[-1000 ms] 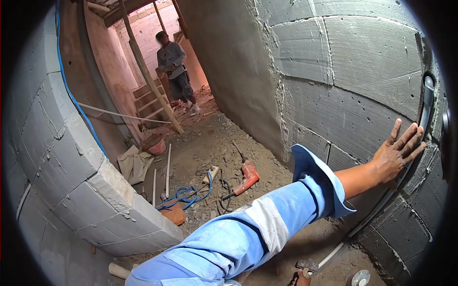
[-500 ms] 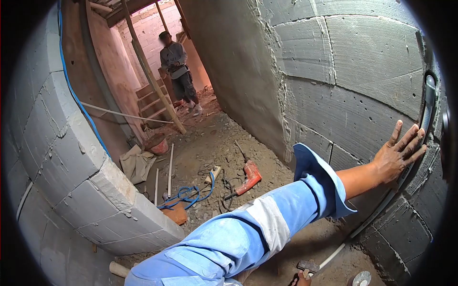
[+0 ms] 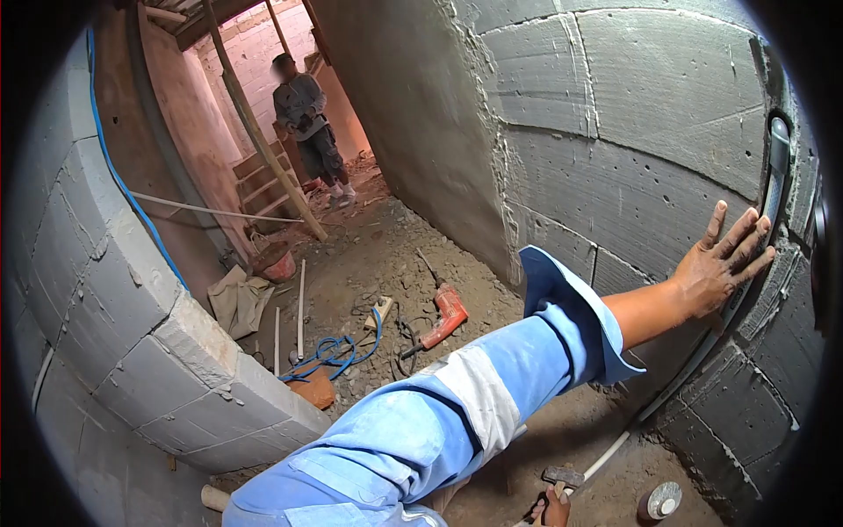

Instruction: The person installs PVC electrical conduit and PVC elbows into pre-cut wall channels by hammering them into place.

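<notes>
My left hand (image 3: 716,268), in a blue sleeve with a grey band, reaches across to the block wall on the right. It lies open with fingers spread, the fingertips at the grey pipe (image 3: 774,180) set in a groove of the wall. Whether the palm presses on the pipe is hidden. Low in the view, my right hand (image 3: 555,509) is closed round the handle of a hammer (image 3: 563,477), its head near the pale lower length of pipe (image 3: 608,455). A round silver object with a white centre (image 3: 664,501) is on the floor to the right.
A red power drill (image 3: 446,314) lies on the rubble floor, beside a power strip (image 3: 379,312) and blue cable (image 3: 338,353). A low block wall (image 3: 202,342) runs along the left. Further back are a bucket (image 3: 277,262), a leaning pole (image 3: 263,145) and a standing person (image 3: 303,114).
The view has shifted slightly, so the surroundings sit further left and up. My right hand and the hammer show a little more at the bottom. My left hand stays at the wall.
</notes>
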`<state>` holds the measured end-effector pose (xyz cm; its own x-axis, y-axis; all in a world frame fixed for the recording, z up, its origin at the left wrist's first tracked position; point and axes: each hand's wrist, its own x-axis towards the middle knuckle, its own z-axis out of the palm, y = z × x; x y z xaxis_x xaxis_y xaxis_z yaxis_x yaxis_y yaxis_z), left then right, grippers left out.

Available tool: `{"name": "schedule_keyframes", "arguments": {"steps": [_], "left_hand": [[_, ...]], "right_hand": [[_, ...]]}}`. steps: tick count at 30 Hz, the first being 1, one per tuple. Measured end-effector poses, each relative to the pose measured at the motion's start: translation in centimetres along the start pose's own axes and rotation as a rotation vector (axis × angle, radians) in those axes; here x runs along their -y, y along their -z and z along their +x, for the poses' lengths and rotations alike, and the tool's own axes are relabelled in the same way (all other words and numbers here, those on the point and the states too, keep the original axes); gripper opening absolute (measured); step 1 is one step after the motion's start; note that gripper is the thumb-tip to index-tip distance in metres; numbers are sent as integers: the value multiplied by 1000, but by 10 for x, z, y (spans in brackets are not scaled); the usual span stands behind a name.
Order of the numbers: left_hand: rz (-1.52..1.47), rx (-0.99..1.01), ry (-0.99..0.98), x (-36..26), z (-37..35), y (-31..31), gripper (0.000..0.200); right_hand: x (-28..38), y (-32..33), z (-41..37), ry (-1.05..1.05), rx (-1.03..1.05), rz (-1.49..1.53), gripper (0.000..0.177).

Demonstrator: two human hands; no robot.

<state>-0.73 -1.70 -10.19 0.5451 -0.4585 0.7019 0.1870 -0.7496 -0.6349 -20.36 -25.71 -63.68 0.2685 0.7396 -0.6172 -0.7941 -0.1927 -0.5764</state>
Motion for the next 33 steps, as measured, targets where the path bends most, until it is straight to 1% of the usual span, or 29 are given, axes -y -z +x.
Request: {"name": "schedule_keyframes", "arguments": {"steps": [1,3,5,6,7,8,9,10,11,12,13,15,16,17,18,19,21,22,23,25,26,27,29,30,31,32,33], "left_hand": [[-962,115,-21,11,2,-4,90],[-77,96,-20,0,0,2,101],[-52,88,-12,0,1,0,100],[-37,86,-12,-1,0,0,101],[-26,83,-12,-2,0,-1,102],[67,21,-16,0,0,-4,100],[5,55,-22,0,-1,-3,90],[-86,129,-32,3,0,-1,86],[-20,86,-12,-1,-1,-2,90],[54,83,-1,-4,0,-7,101],[-206,181,-20,-1,-1,-6,114],[-72,181,-22,-1,0,-9,132],[48,168,-24,-1,0,-7,138],[-177,181,-23,3,1,-6,144],[-328,211,-21,6,1,-3,145],[-212,203,-26,3,0,-7,147],[-342,154,-22,4,-1,-10,149],[-45,190,-41,1,-1,-8,149],[-411,182,-23,6,-1,-5,147],[-474,189,-33,8,0,0,144],[-474,225,-43,11,0,0,136],[-479,224,-38,10,-1,-1,136],[-362,239,-41,8,-1,-3,122],[-364,233,-42,8,0,-4,122],[-393,221,-45,8,0,-5,116],[-423,213,-46,8,-2,-6,111],[-427,212,-44,7,-3,-6,111]], "right_hand": [[13,-16,-12,11,-16,1,24],[39,-50,-42,34,-46,1,19],[41,-50,-31,59,-72,-3,19],[52,-65,-59,70,-85,-5,20],[46,-59,-47,66,-96,-3,20],[36,-50,-23,94,-150,-113,23],[26,-40,-24,115,-222,-213,28],[35,-53,-42,92,-234,-176,22],[58,-75,-57,81,-260,-122,21],[59,-73,-59,87,-302,-157,22],[58,-71,-58,90,-343,-187,24],[82,-86,-76,209,-406,-253,27],[77,-73,-63,320,-491,-332,28],[85,-71,-61,424,-574,-427,29],[92,-67,-63,509,-639,-470,36],[125,-77,-81,593,-698,-526,44],[186,-97,-118,734,-763,-519,43],[206,-100,-126,831,-769,-479,42],[225,-102,-133,932,-774,-441,42],[267,-115,-155,1058,-769,-361,38],[281,-118,-151,1201,-839,-346,36],[294,-122,-151,1333,-875,-349,36],[320,-141,-158,1420,-788,-152,37],[329,-140,-150,1499,-821,-211,38],[340,-141,-145,1577,-852,-273,38],[346,-145,-143,1543,-972,-330,39],[352,-147,-143,1548,-1017,-471,39]]}}
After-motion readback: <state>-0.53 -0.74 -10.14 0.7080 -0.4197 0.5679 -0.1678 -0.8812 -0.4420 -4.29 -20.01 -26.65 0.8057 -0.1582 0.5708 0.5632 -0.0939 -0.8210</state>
